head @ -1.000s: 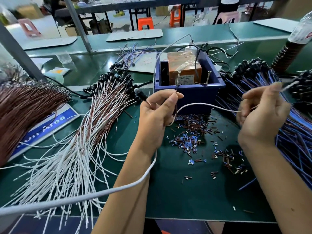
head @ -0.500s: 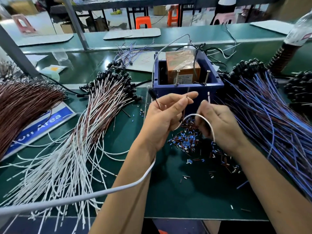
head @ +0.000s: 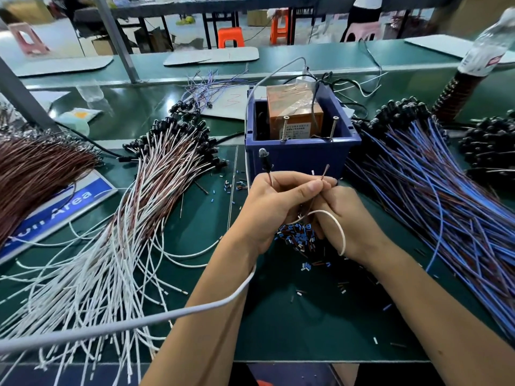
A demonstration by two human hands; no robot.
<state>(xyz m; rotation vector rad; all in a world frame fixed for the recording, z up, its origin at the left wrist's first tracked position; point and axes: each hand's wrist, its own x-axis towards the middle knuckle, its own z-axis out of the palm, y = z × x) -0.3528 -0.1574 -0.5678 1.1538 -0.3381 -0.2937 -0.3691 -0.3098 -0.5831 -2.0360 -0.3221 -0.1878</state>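
Note:
My left hand (head: 274,203) pinches a small LED lead assembly (head: 265,162) whose black head sticks up past my fingers, with a brown wire end and a white wire end poking up near my thumb. My right hand (head: 344,218) sits right against the left and holds the white wire (head: 338,227), which loops over its back. Both hands hover just in front of the blue box (head: 301,154), which holds an orange block and two upright screws.
A fan of white and brown leads (head: 117,232) covers the left of the green mat, a blue and brown bundle (head: 434,196) the right. Cut sleeve bits (head: 299,238) litter the middle. A grey cable (head: 139,323) crosses my left forearm. A bottle (head: 485,48) stands far right.
My right hand came in from the right and closed up against the left hand, folding the white wire into a loop. The wire ends now stand together between my fingers.

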